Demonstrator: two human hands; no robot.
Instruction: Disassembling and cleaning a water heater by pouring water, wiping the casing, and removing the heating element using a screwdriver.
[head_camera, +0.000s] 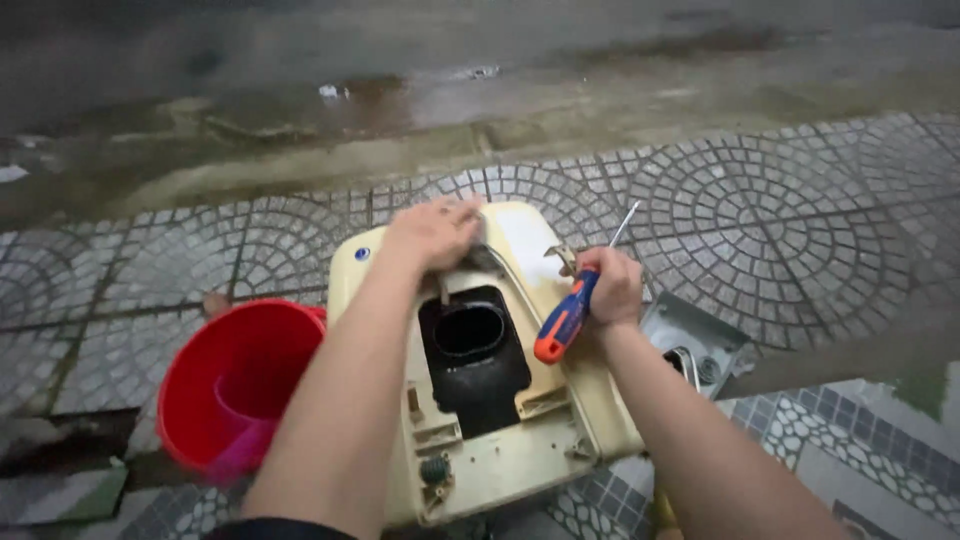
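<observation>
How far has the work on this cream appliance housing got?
Done: the cream housing lies with its dark cavity exposed. In hand: right hand grips a blue-orange screwdriver; left hand presses the housing's far end. Left: the housing is not yet taken apart.

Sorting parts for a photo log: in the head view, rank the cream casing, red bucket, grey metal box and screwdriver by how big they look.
Largest to smallest:
1. cream casing
2. red bucket
3. screwdriver and grey metal box: look alike, the box partly hidden by the right arm, so unranked.

patterned paving (800, 220), wet ground beyond
</observation>
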